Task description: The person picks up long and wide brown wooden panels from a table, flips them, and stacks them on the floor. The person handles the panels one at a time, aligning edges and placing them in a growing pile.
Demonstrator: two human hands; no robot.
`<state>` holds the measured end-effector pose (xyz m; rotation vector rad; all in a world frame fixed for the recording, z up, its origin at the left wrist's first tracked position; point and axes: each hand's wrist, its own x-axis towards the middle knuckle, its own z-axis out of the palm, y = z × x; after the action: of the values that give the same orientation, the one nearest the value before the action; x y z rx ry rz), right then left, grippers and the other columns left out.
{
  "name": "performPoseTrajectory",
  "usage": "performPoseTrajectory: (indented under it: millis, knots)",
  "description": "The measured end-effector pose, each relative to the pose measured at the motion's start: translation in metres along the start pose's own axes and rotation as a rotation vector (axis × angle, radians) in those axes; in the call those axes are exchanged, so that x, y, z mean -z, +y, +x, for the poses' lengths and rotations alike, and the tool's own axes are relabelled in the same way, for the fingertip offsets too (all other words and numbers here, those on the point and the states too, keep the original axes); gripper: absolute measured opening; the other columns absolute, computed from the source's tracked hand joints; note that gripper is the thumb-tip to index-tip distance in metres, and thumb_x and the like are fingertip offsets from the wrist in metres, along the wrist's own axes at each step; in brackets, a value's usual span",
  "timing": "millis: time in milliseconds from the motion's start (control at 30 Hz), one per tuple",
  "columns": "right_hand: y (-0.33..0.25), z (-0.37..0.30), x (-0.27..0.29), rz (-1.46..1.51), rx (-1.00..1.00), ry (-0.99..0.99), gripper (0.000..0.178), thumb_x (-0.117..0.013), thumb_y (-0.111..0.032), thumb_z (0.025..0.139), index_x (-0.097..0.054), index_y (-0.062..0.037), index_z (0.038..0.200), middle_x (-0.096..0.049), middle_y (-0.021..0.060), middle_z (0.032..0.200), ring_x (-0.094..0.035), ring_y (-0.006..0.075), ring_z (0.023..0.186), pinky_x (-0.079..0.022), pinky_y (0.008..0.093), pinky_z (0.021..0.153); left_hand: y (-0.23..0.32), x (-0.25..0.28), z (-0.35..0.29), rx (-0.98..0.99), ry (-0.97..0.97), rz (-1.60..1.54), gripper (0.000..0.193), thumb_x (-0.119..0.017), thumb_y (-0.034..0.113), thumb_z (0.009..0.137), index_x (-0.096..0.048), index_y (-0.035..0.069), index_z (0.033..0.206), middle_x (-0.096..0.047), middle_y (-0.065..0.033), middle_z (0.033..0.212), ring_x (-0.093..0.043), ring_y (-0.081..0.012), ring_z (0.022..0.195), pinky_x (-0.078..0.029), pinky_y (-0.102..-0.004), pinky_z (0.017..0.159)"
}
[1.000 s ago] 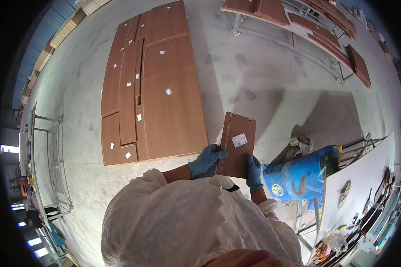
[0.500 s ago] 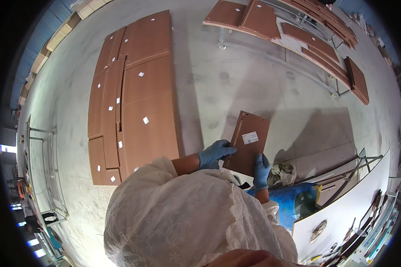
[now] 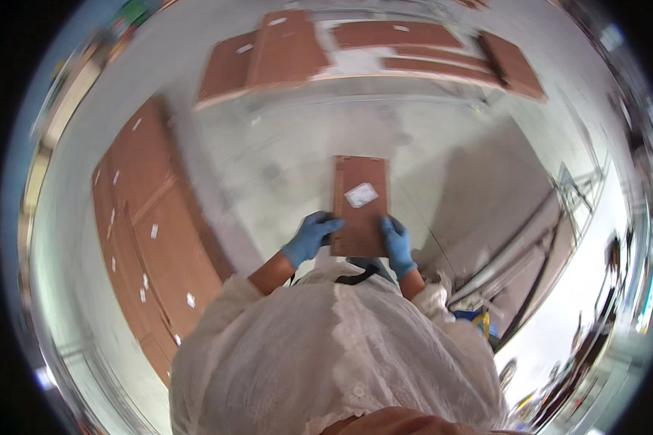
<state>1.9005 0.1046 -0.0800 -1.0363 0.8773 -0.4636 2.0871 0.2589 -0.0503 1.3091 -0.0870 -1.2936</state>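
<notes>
Between my two blue-gloved hands I hold a small reddish-brown panel (image 3: pixel 359 230) in front of my body. A white label (image 3: pixel 361 194) is stuck on its upper face, and its long sides point away from me. My left hand (image 3: pixel 313 238) grips the panel's left edge near the lower corner, thumb on the face. On the opposite edge, my right hand (image 3: pixel 397 248) has its thumb on top; the fingers beneath are hidden by the panel.
Large brown panels (image 3: pixel 168 225) with small white labels lie together on the left. Ahead, a low rack (image 3: pixel 355 75) carries more brown panels (image 3: pixel 290 47). To the right stand a metal frame (image 3: pixel 569 199) and a white board (image 3: pixel 595 232). A blue item (image 3: pixel 473 317) lies near my right elbow.
My view has swung to the right, so the rack now lies straight ahead. The held panel has turned from tilted to nearly straight; both hands keep their grip.
</notes>
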Motion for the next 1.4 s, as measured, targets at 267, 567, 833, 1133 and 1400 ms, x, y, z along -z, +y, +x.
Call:
performPoseTrajectory:
  millis: [267,567,833,1133,1400]
  knots:
    - [-0.100,0.115,0.097,-0.133,-0.201,0.047,0.054,-0.068,-0.036,0.098,-0.063,0.0071,0.131,-0.071,0.0135,0.118,-0.067,0.0205,0.104,-0.053,0.0341,0.095,0.058,-0.103,0.162,0.032,-0.130,0.090,0.023,-0.076,0.021,0.094,-0.062,0.007,0.104,-0.065,-0.0018,0.095,-0.066,-0.0154,0.087,-0.057,-0.0336,0.079]
    - [-0.128,0.097,0.207,0.534,-0.086,0.476,0.050,-0.065,-0.030,0.101,-0.061,0.0085,0.132,-0.070,0.0139,0.120,-0.068,0.0204,0.104,-0.054,0.0338,0.095,0.067,-0.283,0.298,0.325,-0.562,0.325,0.025,-0.076,0.018,0.094,-0.064,0.005,0.112,-0.068,-0.0043,0.106,-0.067,-0.0171,0.096,-0.056,-0.0350,0.087]
    - [-0.151,0.093,0.334,1.203,0.313,0.573,0.021,-0.057,-0.028,0.104,-0.060,-0.0075,0.104,-0.062,0.0073,0.093,-0.063,0.0228,0.089,-0.053,0.0409,0.086,-0.003,-0.503,0.374,0.367,-0.718,0.363,0.025,-0.079,0.017,0.091,-0.065,0.004,0.108,-0.068,-0.0036,0.102,-0.067,-0.0160,0.095,-0.057,-0.0339,0.086]
    - [-0.233,0.131,0.574,0.697,0.386,0.670,0.023,-0.057,-0.020,0.103,-0.064,-0.0072,0.121,-0.072,0.0069,0.113,-0.068,0.0275,0.112,-0.050,0.0476,0.105,-0.069,-0.756,0.422,0.161,-0.696,0.378,0.028,-0.080,0.021,0.090,-0.065,0.004,0.108,-0.069,-0.0015,0.098,-0.065,-0.0123,0.088,-0.055,-0.0300,0.082]
    - [-0.318,0.238,0.753,0.991,0.288,0.691,0.019,-0.060,-0.010,0.098,-0.061,-0.0042,0.117,-0.068,0.0080,0.112,-0.068,0.0218,0.100,-0.057,0.0388,0.091,-0.069,-0.926,0.522,0.151,-0.676,0.259,0.027,-0.077,0.025,0.094,-0.068,0.004,0.109,-0.071,-0.0029,0.101,-0.067,-0.0121,0.088,-0.056,-0.0296,0.079]
